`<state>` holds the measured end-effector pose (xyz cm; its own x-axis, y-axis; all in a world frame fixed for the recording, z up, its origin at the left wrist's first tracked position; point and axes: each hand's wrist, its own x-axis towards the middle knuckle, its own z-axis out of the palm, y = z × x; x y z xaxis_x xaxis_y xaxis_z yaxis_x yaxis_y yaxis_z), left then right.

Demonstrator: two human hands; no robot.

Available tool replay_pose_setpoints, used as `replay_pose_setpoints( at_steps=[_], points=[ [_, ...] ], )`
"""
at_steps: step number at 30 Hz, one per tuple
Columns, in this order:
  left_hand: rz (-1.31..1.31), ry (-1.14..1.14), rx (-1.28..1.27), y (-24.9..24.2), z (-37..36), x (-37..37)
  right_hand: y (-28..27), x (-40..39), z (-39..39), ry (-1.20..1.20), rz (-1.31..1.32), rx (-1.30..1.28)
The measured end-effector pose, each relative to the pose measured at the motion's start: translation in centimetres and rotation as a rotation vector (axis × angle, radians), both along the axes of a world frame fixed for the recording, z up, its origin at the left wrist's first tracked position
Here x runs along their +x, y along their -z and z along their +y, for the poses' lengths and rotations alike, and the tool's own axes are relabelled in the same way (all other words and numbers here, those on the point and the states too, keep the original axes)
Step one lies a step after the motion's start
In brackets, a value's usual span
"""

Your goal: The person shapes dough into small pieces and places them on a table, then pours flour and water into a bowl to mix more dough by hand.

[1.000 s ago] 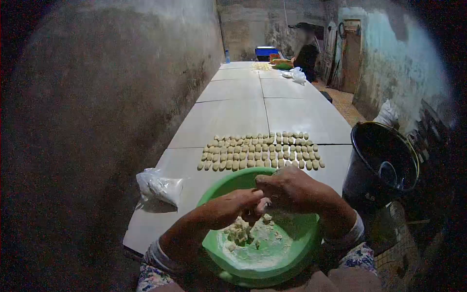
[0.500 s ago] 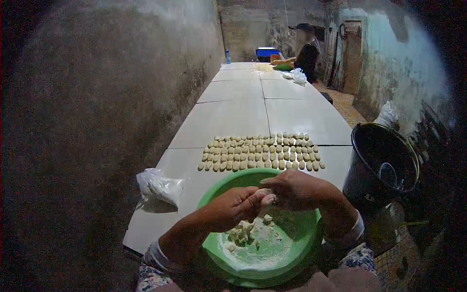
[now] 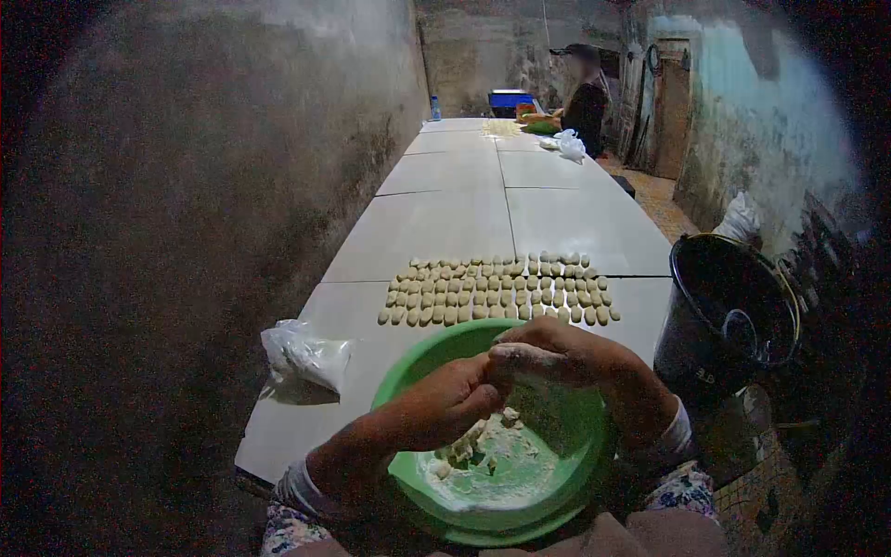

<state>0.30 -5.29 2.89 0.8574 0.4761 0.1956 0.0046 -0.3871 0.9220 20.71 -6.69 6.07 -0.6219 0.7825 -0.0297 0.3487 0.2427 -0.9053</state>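
Observation:
Both my hands meet above a green basin (image 3: pixel 594 464), dusted with flour. My left hand (image 3: pixel 450 399) is closed, its fingertips tucked under the other palm. From the right, my right hand (image 3: pixel 557 353) bends over them with its floury fingers pressed together. The piece of dough seen between them earlier is hidden by the hands now. Loose lumps of dough (image 3: pixel 458 453) lie in white flour at the basin's bottom, partly covered by my left hand. Just beyond the rim, several rows of small oval dough pieces (image 3: pixel 492 285) lie on the white tabletop (image 3: pixel 418 223).
A clear plastic bag of white stuff (image 3: pixel 306 357) lies left of the basin. At the right stands a black bucket (image 3: pixel 705 325). Another person (image 3: pixel 585 102) stands at the table's far right, near a blue crate (image 3: pixel 510 99) and white bags (image 3: pixel 568 144). A wall (image 3: pixel 232 186) runs along the left.
My hands have closed together, and the whitish dough piece that showed between the fingers is now covered. My left hand has turned, its back more towards me.

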Motion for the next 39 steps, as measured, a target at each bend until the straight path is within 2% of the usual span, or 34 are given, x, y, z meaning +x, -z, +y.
replay_pose_setpoints(
  at_steps=[1,2,3,5,7,9,11,13,14,17,18,19,21,23,25,26,29,30,33,34,35,37,38,39],
  points=[
    [-0.052,-0.035,0.121,-0.3,-0.4,0.1,-0.4,-0.1,-0.4,0.001,0.002,-0.001],
    [0.000,-0.048,-0.028,-0.8,-0.7,0.1,-1.0,-0.2,-1.1,0.030,0.027,0.011],
    [0.000,-0.048,-0.027,-0.5,-0.2,0.0,-1.4,-0.2,-1.5,0.059,0.053,0.024],
    [0.030,0.078,-0.239,-0.2,1.0,-0.3,-0.5,0.0,-0.6,-0.015,0.031,0.053],
    [0.062,0.060,-0.180,-0.1,1.4,-0.8,-0.4,-0.1,-0.9,-0.007,0.157,0.098],
    [0.131,0.174,-0.336,0.6,2.0,-0.7,-0.1,0.1,-0.5,-0.036,0.149,0.075],
    [0.091,0.154,-0.303,-0.4,1.1,-0.5,0.1,0.3,-0.3,-0.067,0.141,0.048],
    [0.094,-0.015,-0.250,-0.5,0.7,-0.3,0.2,0.4,-0.1,0.095,0.103,0.108],
    [0.089,-0.028,-0.222,-0.4,0.6,-0.3,0.6,0.7,0.3,0.142,0.060,0.172],
    [0.090,-0.078,-0.092,0.2,0.6,-0.2,0.3,-0.3,0.0,0.029,-0.024,0.199],
    [0.059,-0.052,-0.001,0.1,0.5,-0.3,-0.1,-0.7,-0.8,0.094,-0.071,0.119],
    [0.061,-0.051,-0.002,0.0,0.5,-0.3,-0.3,-0.8,-1.0,0.095,-0.069,0.118],
    [-0.033,-0.034,0.100,0.1,0.3,-0.3,-0.7,-0.7,-0.9,0.073,-0.007,-0.047],
    [0.021,-0.049,0.043,-0.1,0.2,-0.3,0.6,-0.3,-0.2,0.004,0.075,0.019],
    [0.076,-0.056,-0.134,-0.9,0.0,-0.3,1.0,-0.1,-0.1,0.061,0.166,0.000],
    [0.025,-0.038,-0.198,-1.1,-0.1,-0.1,1.1,0.1,-0.1,0.100,0.222,-0.055],
    [0.029,-0.038,-0.254,-0.6,0.1,-0.3,1.2,2.6,2.5,-0.012,0.168,0.006],
    [0.037,-0.029,-0.245,-0.4,0.3,-0.5,1.9,2.8,1.8,0.114,0.228,-0.033],
    [-0.005,-0.035,-0.212,-0.7,-0.2,-0.3,1.7,0.2,-0.6,0.226,0.251,-0.154],
    [0.000,-0.033,-0.212,-0.9,-0.4,-0.2,1.6,-0.4,-0.1,0.063,0.205,-0.192],
    [0.040,-0.012,-0.196,-1.1,-0.5,-0.1,1.9,-0.3,0.1,0.065,0.208,-0.193],
    [0.080,0.009,-0.181,-1.1,-0.6,-0.1,2.3,-0.4,0.4,0.227,0.246,-0.189],
    [0.045,0.005,-0.176,-0.9,-0.5,-0.2,1.4,-0.8,0.2,0.355,0.170,-0.080],
    [0.009,0.001,-0.169,-0.8,-0.5,-0.2,1.2,-0.3,0.5,0.353,0.170,-0.079]
  ],
)
